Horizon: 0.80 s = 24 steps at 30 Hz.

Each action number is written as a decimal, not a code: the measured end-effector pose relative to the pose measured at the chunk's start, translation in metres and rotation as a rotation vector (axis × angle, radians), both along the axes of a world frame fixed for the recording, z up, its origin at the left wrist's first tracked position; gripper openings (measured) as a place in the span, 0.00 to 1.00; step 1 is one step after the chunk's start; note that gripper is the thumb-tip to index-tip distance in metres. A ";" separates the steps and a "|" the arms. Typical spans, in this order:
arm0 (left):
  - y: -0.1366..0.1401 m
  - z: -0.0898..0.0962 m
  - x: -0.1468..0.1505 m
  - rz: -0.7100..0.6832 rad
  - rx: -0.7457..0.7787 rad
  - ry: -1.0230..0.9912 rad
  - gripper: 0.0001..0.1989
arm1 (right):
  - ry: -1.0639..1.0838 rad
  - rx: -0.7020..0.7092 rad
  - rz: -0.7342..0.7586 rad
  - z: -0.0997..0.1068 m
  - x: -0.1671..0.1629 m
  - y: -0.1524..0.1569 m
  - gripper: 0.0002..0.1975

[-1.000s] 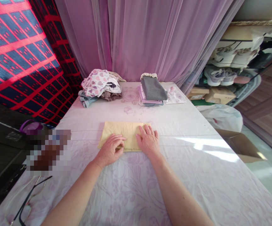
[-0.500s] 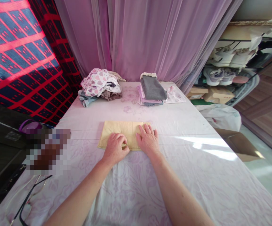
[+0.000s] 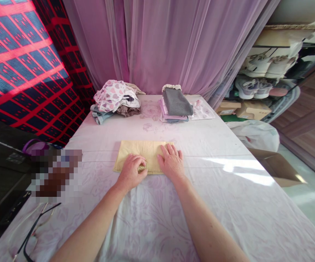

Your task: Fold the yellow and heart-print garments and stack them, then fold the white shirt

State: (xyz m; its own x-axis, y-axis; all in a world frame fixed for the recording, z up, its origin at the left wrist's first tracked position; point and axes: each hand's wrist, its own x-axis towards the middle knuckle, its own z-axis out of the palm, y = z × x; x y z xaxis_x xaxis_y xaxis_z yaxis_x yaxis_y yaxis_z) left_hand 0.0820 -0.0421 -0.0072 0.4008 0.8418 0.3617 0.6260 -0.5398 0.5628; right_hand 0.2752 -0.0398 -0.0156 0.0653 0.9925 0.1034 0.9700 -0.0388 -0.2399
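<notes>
A folded yellow garment (image 3: 151, 153) lies flat as a wide rectangle on the flower-patterned sheet (image 3: 214, 203). At its near edge, left of the middle, my left hand (image 3: 132, 170) is closed, thumb and curled fingers pinching the edge. My right hand (image 3: 171, 162) rests flat on the garment's right end, fingers stretched out and slightly spread, holding nothing. What kind of garment it is cannot be told.
Loose clothes (image 3: 116, 100) are heaped at the back left. A neat stack of folded clothes (image 3: 177, 103) stands at the back right. Glasses (image 3: 34, 225) lie front left, near a blurred patch. Beyond the right edge are a cardboard box (image 3: 277, 167) and shoes (image 3: 255, 88).
My left hand has slid slightly to the left along the garment's near edge. My right hand and the garment stay in place.
</notes>
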 end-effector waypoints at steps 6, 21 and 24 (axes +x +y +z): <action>-0.001 -0.001 -0.002 -0.030 0.006 -0.002 0.11 | -0.007 -0.009 0.003 0.000 0.000 0.000 0.25; 0.001 -0.006 -0.007 -0.023 -0.042 -0.064 0.11 | -0.002 -0.004 0.003 -0.001 0.000 0.001 0.25; 0.000 -0.007 -0.005 -0.007 -0.038 -0.066 0.11 | 0.001 0.009 0.001 -0.003 0.001 0.001 0.25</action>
State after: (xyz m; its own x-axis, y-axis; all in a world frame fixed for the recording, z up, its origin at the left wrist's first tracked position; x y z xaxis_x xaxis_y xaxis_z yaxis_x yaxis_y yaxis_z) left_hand 0.0771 -0.0418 -0.0144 0.3830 0.8526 0.3554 0.5828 -0.5215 0.6232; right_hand 0.2762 -0.0392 -0.0190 0.0647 0.9916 0.1122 0.9697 -0.0359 -0.2416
